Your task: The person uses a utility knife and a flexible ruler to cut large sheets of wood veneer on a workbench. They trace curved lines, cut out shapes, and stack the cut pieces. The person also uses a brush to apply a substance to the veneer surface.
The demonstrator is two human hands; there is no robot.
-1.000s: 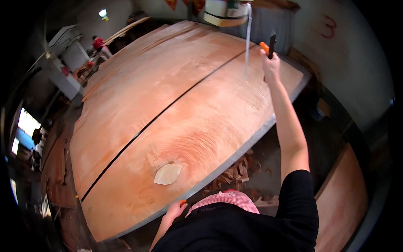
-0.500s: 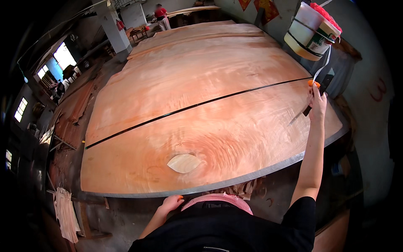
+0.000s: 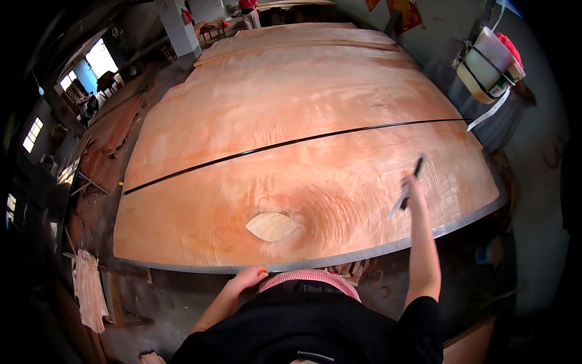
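A broad sheet of reddish wood veneer (image 3: 230, 121) lies in front of me, with an eye-shaped pale patch (image 3: 271, 226) near its front. Over the right part of the sheet is my right hand (image 3: 414, 189), closed around a knife (image 3: 404, 200) with a dark handle. Its thin pale blade points down toward the veneer; motion blurs it, and I cannot tell whether it touches. Something orange shows at the fingers. My left hand (image 3: 247, 277) is at the front edge, its fingers curled together, with an orange bit at the tip. What it holds, if anything, is hidden.
A long black strip (image 3: 297, 141) crosses the sheet. A grey rim (image 3: 388, 247) runs along the front. At the right hangs a strapped white bucket (image 3: 485, 67) with a white strap. Veneer scraps (image 3: 91, 291) hang at the left. Another person (image 3: 249, 13) stands far back.
My right hand has come from beside the bucket, left and nearer, over the veneer with the knife. The white strap hangs free of it. My left hand stays near the front edge.
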